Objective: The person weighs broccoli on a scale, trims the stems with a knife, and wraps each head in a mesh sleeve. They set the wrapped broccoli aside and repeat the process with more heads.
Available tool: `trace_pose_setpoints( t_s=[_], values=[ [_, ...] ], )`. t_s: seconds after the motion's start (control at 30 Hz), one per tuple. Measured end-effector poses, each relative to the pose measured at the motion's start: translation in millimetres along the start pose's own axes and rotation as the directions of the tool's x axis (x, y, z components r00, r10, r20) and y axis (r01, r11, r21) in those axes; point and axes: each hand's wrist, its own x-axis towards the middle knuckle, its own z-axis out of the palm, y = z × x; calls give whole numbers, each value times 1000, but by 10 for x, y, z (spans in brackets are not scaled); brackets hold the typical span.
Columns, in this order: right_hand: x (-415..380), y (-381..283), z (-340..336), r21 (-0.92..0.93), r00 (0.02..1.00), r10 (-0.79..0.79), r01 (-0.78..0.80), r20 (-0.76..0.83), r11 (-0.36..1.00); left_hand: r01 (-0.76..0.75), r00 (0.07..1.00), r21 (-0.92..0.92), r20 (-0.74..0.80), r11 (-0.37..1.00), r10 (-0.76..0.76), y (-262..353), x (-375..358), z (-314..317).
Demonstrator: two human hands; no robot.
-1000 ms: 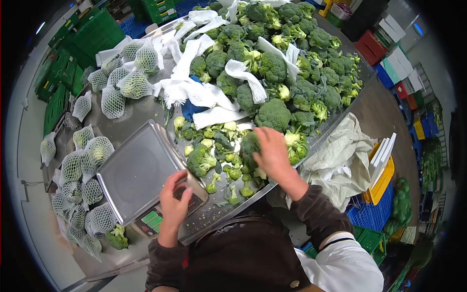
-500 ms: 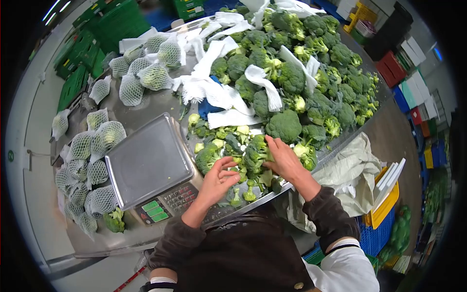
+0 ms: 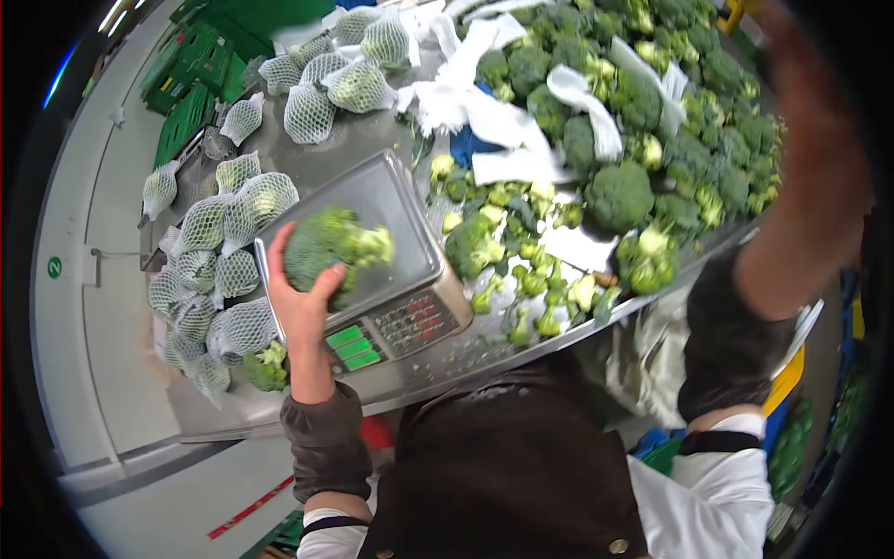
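Observation:
My left hand (image 3: 300, 300) grips a large green broccoli head (image 3: 331, 244) and holds it over the steel pan (image 3: 396, 200) of a weighing scale, at the pan's near left corner. The scale's green display (image 3: 353, 346) and keypad (image 3: 411, 322) face me below the pan. My right arm is raised at the right edge; my right hand (image 3: 812, 79) is a blur near the top right above the broccoli pile (image 3: 652, 121), and I cannot make out its fingers.
Cut florets and stem pieces (image 3: 521, 279) lie right of the scale on the steel table (image 3: 466, 359). Several netted broccoli heads (image 3: 233, 233) lie left of it. White foam nets (image 3: 484, 112) lie behind; green crates (image 3: 191, 88) stand at the far left.
My left hand took up a broccoli head from the cut pieces and carried it left over the scale pan. My right arm rose away to the upper right. The view swung left.

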Motion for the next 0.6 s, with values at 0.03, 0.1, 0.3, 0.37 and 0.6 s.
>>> trace_pose_setpoints(
  t_s=[0.03, 0.1, 0.3, 0.37, 0.6],
  values=[
    [150, -256, -46, -537, 976, -145, 211, 163, 817, -23, 997, 166, -73, 986, 35, -74, 33, -116],
    [409, -497, -242, -764, 966, -208, 250, 154, 595, -58, 994, 310, -69, 949, 84, -334, 92, -316],
    [690, -686, -662, -901, 981, -184, 135, 63, 412, 46, 996, 519, -91, 854, 1, -845, 132, -653],
    [693, -696, -769, -921, 980, -188, 126, 59, 367, 49, 996, 498, -92, 866, -4, -895, 129, -702],
    [803, -902, -1015, -936, 972, -231, 124, 47, 329, 178, 981, 323, -136, 930, -141, -1036, 137, -781]
  ],
)
